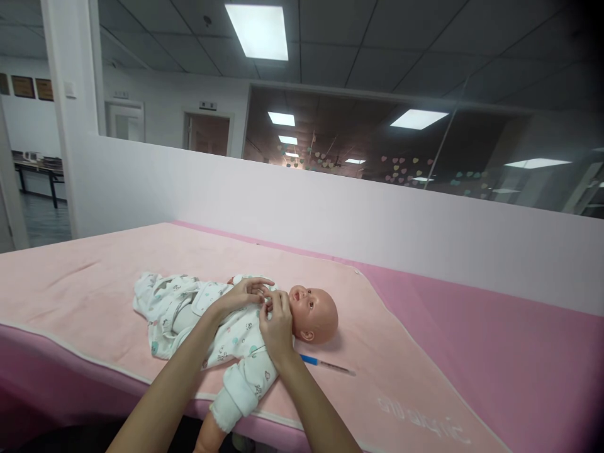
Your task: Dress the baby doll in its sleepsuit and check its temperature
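Observation:
A baby doll (314,313) lies on its back on a pale pink blanket (94,283), head to the right. It wears a white patterned romper (184,308). My left hand (243,294) rests on the doll's chest, fingers pinched on the garment's collar. My right hand (277,324) is beside it at the doll's neck, fingers closed on the same collar fabric. The doll's near arm, in a white sleeve (243,384), hangs toward the table's front edge.
A thin blue-and-white stick (325,363), like a thermometer, lies on the blanket just right of my right forearm. The blanket covers a darker pink table (495,352). A white partition wall (330,207) runs along the far side, with glass above it.

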The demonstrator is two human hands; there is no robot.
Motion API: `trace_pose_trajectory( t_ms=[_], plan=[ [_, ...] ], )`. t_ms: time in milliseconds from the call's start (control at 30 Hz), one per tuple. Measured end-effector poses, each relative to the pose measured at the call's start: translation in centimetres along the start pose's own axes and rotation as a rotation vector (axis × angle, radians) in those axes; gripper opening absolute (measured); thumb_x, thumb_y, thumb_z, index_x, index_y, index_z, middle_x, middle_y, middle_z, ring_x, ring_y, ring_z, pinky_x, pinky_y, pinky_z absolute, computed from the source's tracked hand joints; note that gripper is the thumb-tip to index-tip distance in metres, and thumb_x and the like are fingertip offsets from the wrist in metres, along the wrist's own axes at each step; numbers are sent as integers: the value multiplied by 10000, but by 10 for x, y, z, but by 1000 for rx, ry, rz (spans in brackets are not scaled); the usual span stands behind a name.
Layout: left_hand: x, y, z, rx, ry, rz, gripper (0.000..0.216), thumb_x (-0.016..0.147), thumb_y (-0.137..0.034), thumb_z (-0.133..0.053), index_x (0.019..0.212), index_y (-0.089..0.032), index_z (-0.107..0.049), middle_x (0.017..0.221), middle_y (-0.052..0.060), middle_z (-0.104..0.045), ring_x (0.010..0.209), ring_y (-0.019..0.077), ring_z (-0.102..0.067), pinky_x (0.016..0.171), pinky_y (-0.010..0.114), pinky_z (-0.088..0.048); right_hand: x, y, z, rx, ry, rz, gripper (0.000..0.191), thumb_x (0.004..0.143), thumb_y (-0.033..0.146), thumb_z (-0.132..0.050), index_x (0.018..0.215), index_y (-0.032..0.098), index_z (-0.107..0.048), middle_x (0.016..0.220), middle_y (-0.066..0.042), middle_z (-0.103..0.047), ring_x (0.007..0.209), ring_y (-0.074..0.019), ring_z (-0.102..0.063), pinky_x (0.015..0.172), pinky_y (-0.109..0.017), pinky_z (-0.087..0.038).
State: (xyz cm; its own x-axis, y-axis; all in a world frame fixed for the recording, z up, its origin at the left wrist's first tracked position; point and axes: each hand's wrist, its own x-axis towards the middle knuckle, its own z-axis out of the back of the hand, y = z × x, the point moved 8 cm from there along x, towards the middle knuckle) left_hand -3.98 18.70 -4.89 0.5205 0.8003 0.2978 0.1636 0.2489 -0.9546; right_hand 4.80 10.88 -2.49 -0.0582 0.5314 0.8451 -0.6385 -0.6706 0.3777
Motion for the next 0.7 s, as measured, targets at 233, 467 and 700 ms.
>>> trace_pose_trajectory(
  t_ms=[233, 467, 700],
  plan=[
    [0, -3, 1, 3, -53, -3, 454, 619, -161, -683, 1060, -132, -579, 779, 21, -569, 712, 122, -551, 664, 231, -432, 1, 2, -3, -47, 50, 44, 313, 742, 43, -388, 967, 198, -541, 856, -31, -493, 748, -153, -492, 629, -268, -429],
    [-2, -6, 4, 54, -100, -25, 402, 647, -218, -696, 1028, -136, -598, 810, 23, -553, 757, 132, -552, 683, 226, -426, 1, 0, -4, -22, 66, 10, 317, 722, 46, -390, 950, 202, -545, 838, -25, -495, 739, -155, -486, 644, -270, -416],
    [-1, -4, 7, 90, -100, -56, 427, 646, -250, -709, 1041, -142, -589, 817, 16, -539, 753, 128, -542, 697, 239, -428, 2, -6, 1, 61, -14, -62, 295, 710, 51, -393, 907, 198, -556, 772, -6, -487, 658, -131, -459, 594, -245, -397]
  ],
)
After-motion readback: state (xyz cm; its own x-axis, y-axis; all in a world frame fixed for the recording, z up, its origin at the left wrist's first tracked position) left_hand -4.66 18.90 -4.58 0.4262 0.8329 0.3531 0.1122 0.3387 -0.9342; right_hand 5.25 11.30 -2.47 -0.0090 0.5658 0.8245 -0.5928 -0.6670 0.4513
